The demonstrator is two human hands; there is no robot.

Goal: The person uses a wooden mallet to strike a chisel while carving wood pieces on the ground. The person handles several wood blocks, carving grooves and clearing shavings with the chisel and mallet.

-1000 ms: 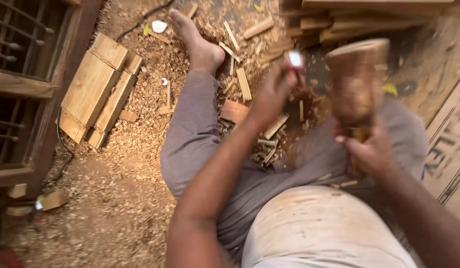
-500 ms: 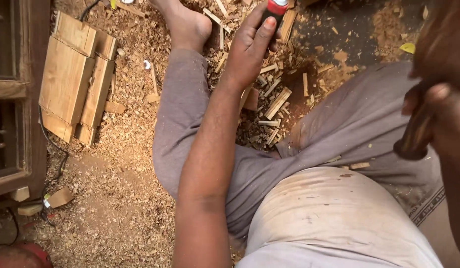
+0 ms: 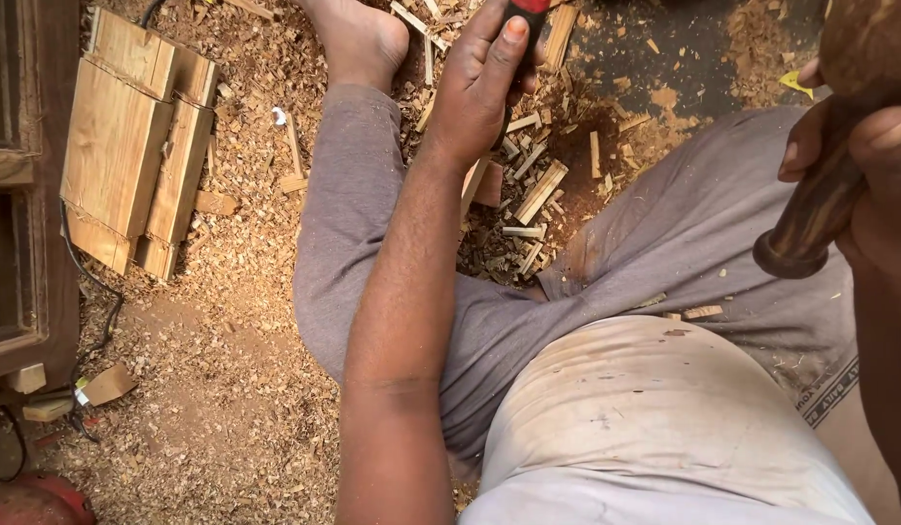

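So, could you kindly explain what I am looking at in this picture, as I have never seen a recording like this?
There is no machine here: a person sitting on the ground wears a camera on the head, so the view looks down over their own arms and legs. The left hand grips a red-and-black tool handle at the top edge; its working end is out of view. The right hand holds the dark handle of a wooden mallet, raised close to the camera. The ground is covered in sawdust and wood chips. Stacked wooden blocks lie to the left, by a dark wooden frame.

The right hand [image 3: 859, 185] has raised the wooden mallet [image 3: 839, 146] higher.
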